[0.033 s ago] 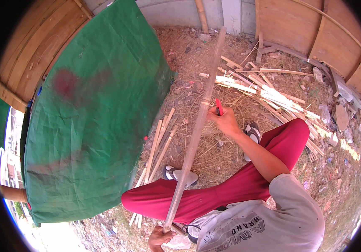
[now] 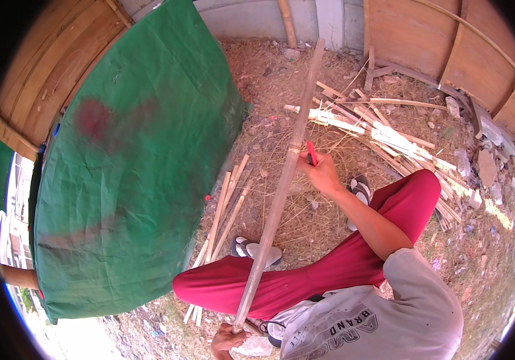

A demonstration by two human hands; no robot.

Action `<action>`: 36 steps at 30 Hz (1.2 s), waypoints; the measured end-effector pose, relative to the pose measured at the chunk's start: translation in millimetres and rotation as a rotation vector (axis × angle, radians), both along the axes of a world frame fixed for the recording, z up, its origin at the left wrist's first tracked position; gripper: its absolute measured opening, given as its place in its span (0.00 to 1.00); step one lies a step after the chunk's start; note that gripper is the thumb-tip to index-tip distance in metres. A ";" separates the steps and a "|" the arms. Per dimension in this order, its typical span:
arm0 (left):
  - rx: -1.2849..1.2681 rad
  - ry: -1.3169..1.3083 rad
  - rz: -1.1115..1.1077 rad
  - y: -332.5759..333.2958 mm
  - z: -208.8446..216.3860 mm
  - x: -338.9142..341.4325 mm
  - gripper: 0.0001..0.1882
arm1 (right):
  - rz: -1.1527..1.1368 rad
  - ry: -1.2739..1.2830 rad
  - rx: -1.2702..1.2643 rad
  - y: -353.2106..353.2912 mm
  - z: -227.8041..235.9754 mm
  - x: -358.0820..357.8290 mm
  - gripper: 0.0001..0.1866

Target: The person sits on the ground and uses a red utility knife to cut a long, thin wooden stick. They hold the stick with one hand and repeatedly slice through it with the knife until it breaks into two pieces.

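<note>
A long bamboo pole [image 2: 278, 207] slants across the view from lower middle to upper middle, over my left leg. At its near end my left hand [image 2: 228, 341] is closed around it. My right hand [image 2: 322, 174] is closed on a small red and black tool [image 2: 311, 153], held close beside a joint ring of the pole. The tool's working end is hidden by my fingers. Whether those fingertips also press on the bamboo, I cannot tell.
Split bamboo strips [image 2: 389, 141] lie heaped at the far right, and several more strips [image 2: 224, 207] rest left of the pole. A green tarp [image 2: 143, 162] stands along the left side. Sandals [image 2: 257, 249] are on my feet. Wooden panels [image 2: 413, 36] border the back right.
Very little differs. The red tool in my right hand has tilted slightly to the left; both hands and the pole stay in nearly the same place.
</note>
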State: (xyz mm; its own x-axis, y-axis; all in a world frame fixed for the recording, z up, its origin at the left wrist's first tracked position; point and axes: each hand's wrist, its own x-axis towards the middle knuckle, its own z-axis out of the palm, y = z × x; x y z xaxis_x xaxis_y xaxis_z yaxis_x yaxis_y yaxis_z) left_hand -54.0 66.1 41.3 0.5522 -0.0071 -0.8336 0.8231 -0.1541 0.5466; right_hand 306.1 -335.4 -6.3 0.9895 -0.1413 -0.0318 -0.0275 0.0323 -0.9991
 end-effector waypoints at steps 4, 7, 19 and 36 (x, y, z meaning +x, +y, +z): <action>-0.064 -0.042 -0.040 16.4 -21.4 -11.9 0.08 | -0.026 -0.085 0.051 3.3 -2.3 -1.5 0.12; -0.038 -0.091 -0.081 15.1 -23.3 -14.5 0.08 | 0.017 -0.072 0.016 1.8 1.7 -3.3 0.12; 0.525 -0.219 -0.103 16.0 17.1 -12.6 0.10 | -0.092 -0.588 -0.825 -17.2 27.7 -5.6 0.25; 1.865 -1.306 0.558 -0.5 167.8 103.5 0.38 | 0.043 -0.622 -0.728 -4.8 20.0 -2.9 0.21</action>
State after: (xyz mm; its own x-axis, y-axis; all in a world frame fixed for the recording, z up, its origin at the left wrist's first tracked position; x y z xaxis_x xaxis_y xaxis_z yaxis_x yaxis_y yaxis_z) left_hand 49.4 65.6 209.0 0.2784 0.3421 0.8975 0.4106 -0.8871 0.2108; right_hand 303.1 -340.2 13.8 0.8044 0.1175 0.5823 0.5278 -0.5913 -0.6098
